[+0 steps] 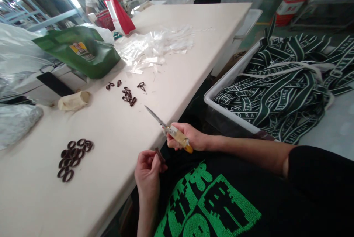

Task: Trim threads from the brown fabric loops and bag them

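My right hand [190,133] is wrapped round a pair of scissors [155,115], its handle bound in yellowish tape. The slim metal blades point up and left over the table's edge, and they look closed. Just below and to the left, my left hand [148,167] pinches a small dark brown loop [159,155] near the table edge. Several similar brown loops [129,96] lie loose on the white table [110,130]. Closer to me on the left, a pile of rounder brown rings [73,154] is gathered.
A green bag [83,50], a red and white bag [118,13] and clear plastic sleeves [155,47] occupy the table's far part. A beige roll [74,101] lies at left. To my right stands a white bin [235,113] heaped with green lettered straps [279,93].
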Tool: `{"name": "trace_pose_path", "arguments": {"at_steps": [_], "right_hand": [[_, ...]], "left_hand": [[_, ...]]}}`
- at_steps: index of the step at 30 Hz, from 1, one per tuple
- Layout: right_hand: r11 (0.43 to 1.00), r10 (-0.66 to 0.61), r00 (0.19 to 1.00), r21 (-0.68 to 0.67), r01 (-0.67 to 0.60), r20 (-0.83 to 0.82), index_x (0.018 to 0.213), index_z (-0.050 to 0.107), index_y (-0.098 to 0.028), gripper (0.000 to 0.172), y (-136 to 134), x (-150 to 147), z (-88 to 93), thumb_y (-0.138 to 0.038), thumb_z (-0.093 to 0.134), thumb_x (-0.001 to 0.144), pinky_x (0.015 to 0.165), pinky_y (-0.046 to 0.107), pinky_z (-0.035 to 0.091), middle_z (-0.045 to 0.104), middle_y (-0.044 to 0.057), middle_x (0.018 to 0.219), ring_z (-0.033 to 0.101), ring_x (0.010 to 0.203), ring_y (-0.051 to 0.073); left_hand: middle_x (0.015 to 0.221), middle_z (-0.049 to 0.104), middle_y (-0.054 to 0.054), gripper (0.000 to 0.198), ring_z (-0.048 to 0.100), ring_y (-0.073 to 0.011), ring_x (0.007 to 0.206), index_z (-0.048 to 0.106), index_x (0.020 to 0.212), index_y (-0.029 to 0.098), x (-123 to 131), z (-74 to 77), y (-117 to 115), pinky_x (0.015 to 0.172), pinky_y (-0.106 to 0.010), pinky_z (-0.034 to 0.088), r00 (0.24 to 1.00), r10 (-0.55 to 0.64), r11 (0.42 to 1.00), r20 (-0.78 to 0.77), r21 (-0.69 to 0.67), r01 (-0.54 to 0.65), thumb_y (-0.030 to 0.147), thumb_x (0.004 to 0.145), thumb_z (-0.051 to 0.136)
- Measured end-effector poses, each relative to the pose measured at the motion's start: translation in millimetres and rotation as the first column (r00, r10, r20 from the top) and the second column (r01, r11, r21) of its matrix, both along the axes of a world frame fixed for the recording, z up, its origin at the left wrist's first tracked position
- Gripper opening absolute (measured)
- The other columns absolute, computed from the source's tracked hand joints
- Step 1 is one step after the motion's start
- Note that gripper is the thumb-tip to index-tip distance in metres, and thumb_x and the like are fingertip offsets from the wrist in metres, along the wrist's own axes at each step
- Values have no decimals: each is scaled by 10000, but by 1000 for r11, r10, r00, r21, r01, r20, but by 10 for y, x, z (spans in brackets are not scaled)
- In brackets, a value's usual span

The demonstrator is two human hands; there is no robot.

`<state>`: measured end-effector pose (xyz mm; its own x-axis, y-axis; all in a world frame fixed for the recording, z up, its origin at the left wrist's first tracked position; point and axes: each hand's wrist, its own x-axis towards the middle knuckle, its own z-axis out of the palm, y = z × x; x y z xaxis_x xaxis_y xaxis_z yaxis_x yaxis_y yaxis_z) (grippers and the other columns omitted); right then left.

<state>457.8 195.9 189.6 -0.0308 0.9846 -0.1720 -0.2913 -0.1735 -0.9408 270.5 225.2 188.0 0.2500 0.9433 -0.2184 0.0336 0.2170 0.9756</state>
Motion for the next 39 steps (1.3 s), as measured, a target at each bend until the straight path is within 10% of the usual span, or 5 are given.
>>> {"name": "trace_pose_path", "arguments": {"at_steps": [8, 20, 28, 33, 39], "right_hand": [[999, 20, 999, 35, -19, -26, 871, 565, -179, 485, 103, -377, -63, -387, 888, 576, 591, 221, 424, 598, -48, 772, 513, 649, 89], [995, -35, 998, 88, 40, -59, 818, 515, -174, 251, 208, -377, -88, -189, 712, 663, 532, 190, 396, 534, -73, 679, 475, 573, 59], [988, 75, 992, 127, -87, 98, 872, 499, -173, 307, 261, -264, -9, -341, 714, 732, 579, 224, 436, 578, -22, 770, 544, 642, 101], [943, -84, 686, 280, -180, 722, 1012, 622, -153, 350, 174, 95, 132, -365, 725, 754, 691, 257, 436, 669, 39, 916, 586, 762, 146], [892, -155, 375, 293, -344, 914, 1069, 651, -168, 408, -44, 292, 153, -466, 698, 795, 752, 289, 450, 689, 63, 980, 630, 860, 196]], "left_hand": [[706, 657, 22, 205, 597, -125, 590, 616, 871, 224, -138, 6, -35, 580, -228, 483, 940, 63, 946, -335, 321, 51, 373, 795, 736], [551, 537, 63, 368, 435, -41, 464, 621, 731, 161, -64, -32, 51, 460, -148, 328, 992, 1, 978, 127, -207, 26, 433, 655, 858], [467, 465, 77, 428, 366, -41, 436, 554, 626, 176, -157, 52, 11, 447, -158, 281, 998, 27, 990, 52, -140, -20, 500, 666, 831], [478, 501, 67, 373, 409, -57, 464, 600, 667, 178, -258, 133, 31, 486, -175, 317, 982, 74, 996, -171, 63, -64, 496, 717, 788], [478, 504, 63, 384, 408, -73, 485, 610, 675, 184, -278, 76, 59, 501, -194, 328, 956, 66, 995, -286, 92, -41, 533, 730, 762]]}}
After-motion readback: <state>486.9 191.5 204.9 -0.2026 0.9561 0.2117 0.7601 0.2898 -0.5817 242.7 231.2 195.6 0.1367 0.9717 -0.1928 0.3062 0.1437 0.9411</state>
